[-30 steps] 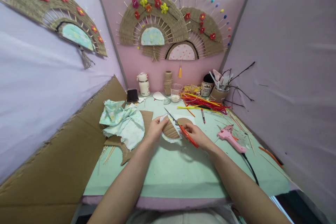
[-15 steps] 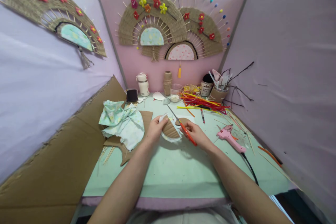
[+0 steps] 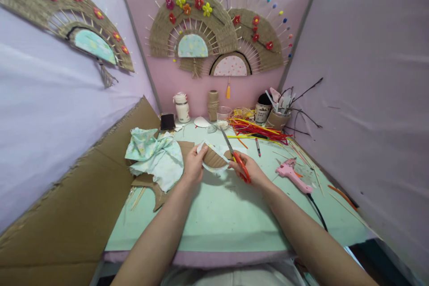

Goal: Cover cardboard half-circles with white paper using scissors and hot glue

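A half-round cardboard piece (image 3: 215,158) with a pale fabric rim is held above the middle of the table. My left hand (image 3: 196,161) grips its left end, thumb on top. In my right hand (image 3: 246,169) are the orange-handled scissors (image 3: 241,166), blades pointing up and away to the left. The fingertips of that hand touch the right end of the cardboard piece. Behind it, partly hidden by the scissors and my right hand, another brown cardboard piece (image 3: 228,154) lies on something white. Crumpled green patterned fabric (image 3: 161,154) lies to the left.
A pink glue gun (image 3: 295,176) with a black cord lies at the right. Red and yellow pipe cleaners (image 3: 261,130), a twine spool (image 3: 213,105), a white bottle (image 3: 182,107) and pots line the back. Cardboard (image 3: 67,196) leans on the left. Woven fans (image 3: 191,22) hang behind.
The cardboard piece has moved slightly left and tilted, its straight edge now facing up and right. The scissors have turned to point more upward, and my right fingertips now touch the piece.
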